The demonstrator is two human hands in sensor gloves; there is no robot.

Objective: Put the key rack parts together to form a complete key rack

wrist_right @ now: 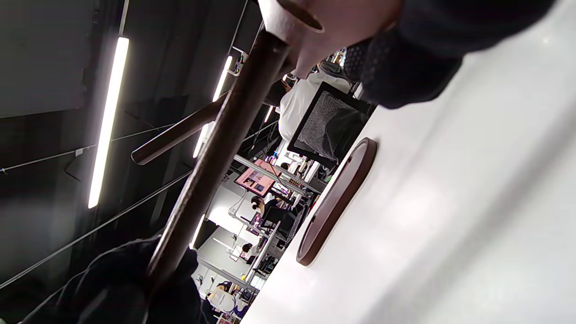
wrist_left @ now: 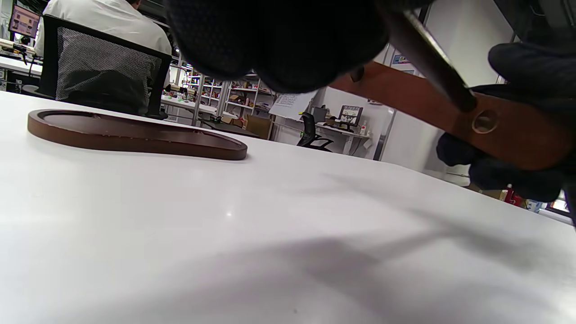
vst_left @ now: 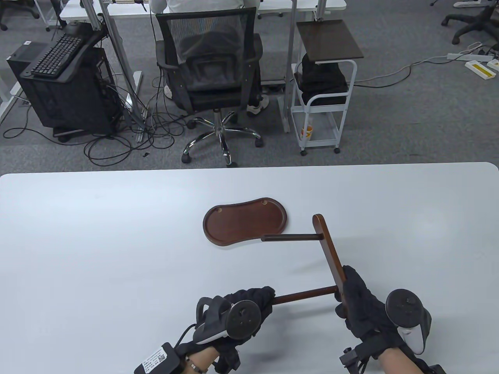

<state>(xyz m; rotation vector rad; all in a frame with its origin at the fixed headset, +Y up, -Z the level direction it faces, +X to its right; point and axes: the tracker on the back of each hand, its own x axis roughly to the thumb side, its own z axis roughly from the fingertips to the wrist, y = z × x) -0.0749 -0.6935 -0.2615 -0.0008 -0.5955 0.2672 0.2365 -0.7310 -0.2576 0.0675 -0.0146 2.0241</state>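
Observation:
A dark wooden oval tray base lies flat on the white table; it also shows in the left wrist view and the right wrist view. My right hand grips the lower end of a flat wooden crossbar, held above the table. Two round rods stick out of the bar to the left: the far rod is free, and my left hand grips the free end of the near rod. In the left wrist view the near rod enters the bar beside an empty hole.
The table's far edge runs across the middle of the table view. Beyond it, on the floor, stand an office chair with a seated person, a computer tower and a white cart.

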